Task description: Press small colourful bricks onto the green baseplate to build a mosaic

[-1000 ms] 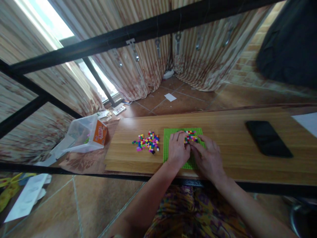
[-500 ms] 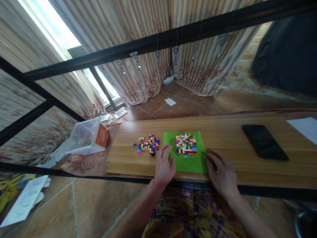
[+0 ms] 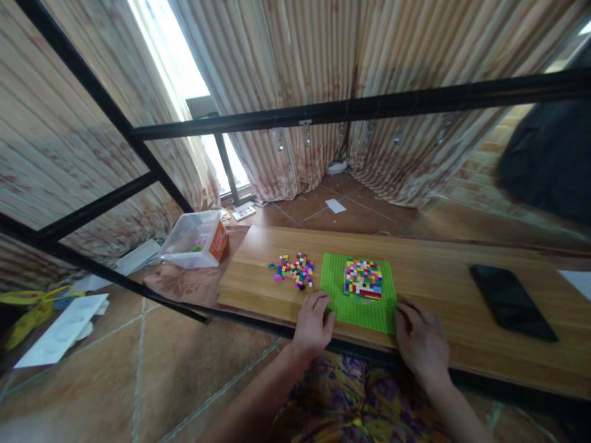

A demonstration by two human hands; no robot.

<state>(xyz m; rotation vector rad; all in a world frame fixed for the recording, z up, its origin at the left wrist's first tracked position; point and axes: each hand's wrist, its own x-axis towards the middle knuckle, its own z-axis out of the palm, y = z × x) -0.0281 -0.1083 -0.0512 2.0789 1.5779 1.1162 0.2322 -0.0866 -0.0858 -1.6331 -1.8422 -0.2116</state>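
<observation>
A square block of small multicoloured toy bricks (image 3: 363,277) stands on a green studded baseplate (image 3: 339,307), which lies on the wooden tabletop. At the plate's near left corner is my left hand (image 3: 314,325), fingers loosely curved and thumb apart, nothing visible in its grasp. My right hand (image 3: 422,338) rests against the plate's right edge, its fingers bent and the undersides hidden. Left of the plate, a loose pile of small bricks (image 3: 293,269) in many colours is spread on the wood.
A black phone (image 3: 513,301) lies on the tabletop (image 3: 429,264) at right, with white paper (image 3: 575,283) beyond it. To the left stands a clear plastic box (image 3: 189,246) with an orange label and a few pieces inside. A black metal bar (image 3: 415,98) crosses beyond the table.
The camera view has shifted, so the scene sits further right and lower. My left hand has drawn back slightly toward the plate's near left corner. The bricks look unchanged.
</observation>
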